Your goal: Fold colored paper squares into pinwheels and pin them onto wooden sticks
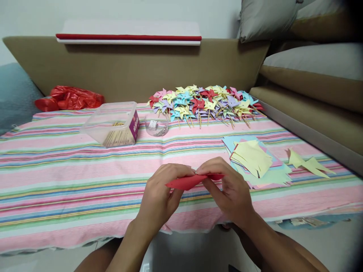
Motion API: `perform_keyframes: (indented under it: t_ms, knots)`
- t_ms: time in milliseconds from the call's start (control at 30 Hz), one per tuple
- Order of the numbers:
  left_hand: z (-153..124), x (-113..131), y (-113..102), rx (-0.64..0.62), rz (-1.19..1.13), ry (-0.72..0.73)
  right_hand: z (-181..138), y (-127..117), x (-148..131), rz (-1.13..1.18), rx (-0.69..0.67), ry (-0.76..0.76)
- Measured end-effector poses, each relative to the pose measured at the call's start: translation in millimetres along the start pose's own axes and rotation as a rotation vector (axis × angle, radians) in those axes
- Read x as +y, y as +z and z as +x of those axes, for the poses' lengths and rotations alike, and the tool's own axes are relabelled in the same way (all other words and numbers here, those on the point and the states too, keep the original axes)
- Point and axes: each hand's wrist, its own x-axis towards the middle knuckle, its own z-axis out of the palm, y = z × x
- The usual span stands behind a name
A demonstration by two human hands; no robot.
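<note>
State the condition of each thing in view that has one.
Red paper: bent, gripped by left hand and right hand
Box: partly filled with sticks
Dish: holding metal bits
Pinwheels: assembled, heaped
Paper sheets: stacked, top one slit
Yellow piece: cut, slightly curled
Red bag: crumpled
Cloth: spread out
Cushions: stacked

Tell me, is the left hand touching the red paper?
Touching. The head view shows it: the left hand pinches the red paper, with no gap between them.

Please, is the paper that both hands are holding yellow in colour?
No, the paper held by the left hand and the right hand is red.
</note>
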Motion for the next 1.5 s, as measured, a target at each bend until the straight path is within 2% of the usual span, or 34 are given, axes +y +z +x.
perform_keyframes:
  t_ms: [100,200,333,433,533,633,867,1067,1233,1500]
  knots:
    - [1,-1,2,0.005,-0.018,-0.079,1,5,4,0.076,-0.022,0.102]
    - [3,2,4,0.044,-0.07,-0.243,7,12,8,0.113,0.025,0.205]
    - [12,7,2,0.158,-0.321,-0.444,28,18,5,0.16,0.102,0.341]
    - [21,8,-4,0.259,-0.543,-0.519,50,19,-2,0.208,0.05,0.331]
    - [28,6,-10,0.284,-0.711,-0.58,67,19,-7,0.252,-0.027,0.314]
    - [32,2,-14,0.302,-0.75,-0.605,77,19,-4,0.277,-0.119,0.316]
    - [35,-9,-12,0.3,-0.574,-0.583,81,25,17,0.379,-0.21,0.41]
    - [39,-12,-13,0.27,-0.526,-0.591,79,30,31,0.481,-0.213,0.421]
    - [46,-14,-9,0.317,-0.475,-0.596,81,29,33,0.514,-0.213,0.4]
    - [50,-10,2,0.309,-0.801,-0.712,82,23,37,0.555,-0.18,0.398]
